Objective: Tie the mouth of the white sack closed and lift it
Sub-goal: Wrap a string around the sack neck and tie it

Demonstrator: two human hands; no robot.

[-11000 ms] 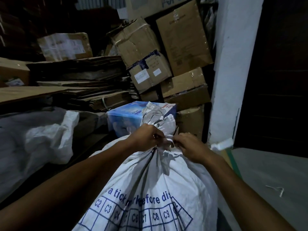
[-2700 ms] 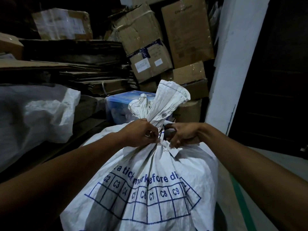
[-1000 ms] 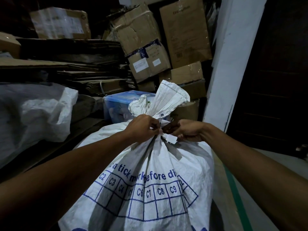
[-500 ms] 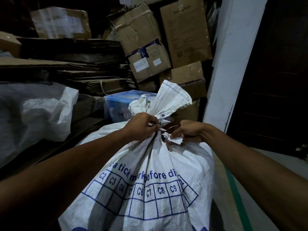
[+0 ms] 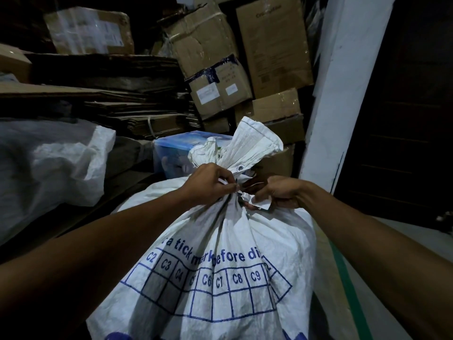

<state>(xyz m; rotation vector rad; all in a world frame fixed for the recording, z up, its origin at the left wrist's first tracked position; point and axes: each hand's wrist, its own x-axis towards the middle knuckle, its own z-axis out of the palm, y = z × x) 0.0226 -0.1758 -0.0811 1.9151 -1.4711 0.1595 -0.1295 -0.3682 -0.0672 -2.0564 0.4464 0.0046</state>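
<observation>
while the sack (image 5: 220, 253) stands on the floor at 6 o'clock, its neck (image 5: 232, 168) is gathered and the tie (image 5: 255, 203) looks unfinished; lifting not yet begun. left hand (image 5: 208, 184) pinches the neck at its 9 o'clock; right hand (image 5: 277, 192), at 3 o'clock, grips the tie end. boxes (image 5: 245, 69) at 12 o'clock.

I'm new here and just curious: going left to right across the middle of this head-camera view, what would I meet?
Crumpled grey-white plastic sheet → blue box → left hand → white sack neck → right hand → white pillar.
</observation>
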